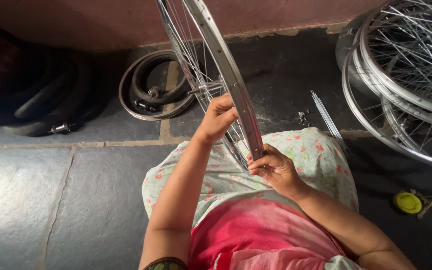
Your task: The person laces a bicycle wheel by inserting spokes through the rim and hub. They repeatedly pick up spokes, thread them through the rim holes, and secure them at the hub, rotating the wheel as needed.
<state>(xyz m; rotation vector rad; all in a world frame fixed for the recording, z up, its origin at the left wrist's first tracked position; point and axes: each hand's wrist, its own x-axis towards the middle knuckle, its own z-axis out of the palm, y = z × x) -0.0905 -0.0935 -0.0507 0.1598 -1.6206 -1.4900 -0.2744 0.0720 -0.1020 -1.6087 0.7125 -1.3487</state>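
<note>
The person sits on the stone floor (76, 200) with a bicycle wheel rim (226, 70) standing on edge over the lap, resting on the flowered cloth (316, 155) that covers the knees; the left hand (218, 117) reaches in among the spokes (198, 75) near the hub, fingers curled and pressed together around what looks like a spoke, though I cannot tell exactly what they pinch; the right hand (273, 167) grips the lower edge of the rim, fingers folded close over the metal; the wheel looks partly laced, with many spokes already in place; a bundle of loose spokes (328, 117) and a few small metal bits (303, 117) lie on the floor just beyond the knees, so some lacing seems left; finished-looking wheels (411, 75) are stacked to the right, rubber tyres and tubes (156, 90) lie to the left, and a small yellow round thing (407, 202) sits near the right arm.
</note>
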